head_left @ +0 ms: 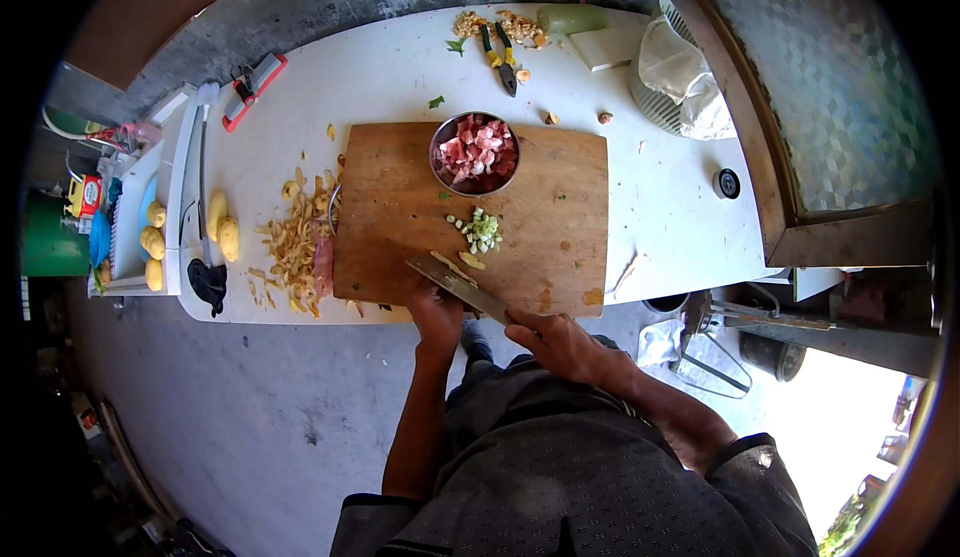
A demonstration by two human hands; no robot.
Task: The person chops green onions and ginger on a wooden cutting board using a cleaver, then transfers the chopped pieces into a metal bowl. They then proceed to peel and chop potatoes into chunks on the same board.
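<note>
My right hand [558, 343] is closed round the handle of a kitchen knife [470, 297], whose broad blade slants to the left across the front edge of the wooden cutting board [570, 187]. Beneath the far end of the blade is my left hand [434, 313]; the blade covers its fingers. Thin pale yellow slices [454, 268] lie along the blade's upper edge, with another slice on the board just beyond. Farther up the board sits a small heap of chopped pale green pieces [483, 229]. A round metal bowl [434, 169] of diced raw meat [477, 152] stands at the board's far edge.
Peelings [290, 237] are strewn left of the board, near potatoes [228, 237]. Yellow-handled pliers [500, 60], a green gourd piece [572, 19] and nutshell-like scraps lie at the back. A black round lid [727, 184] and a bagged basket [680, 77] are at right.
</note>
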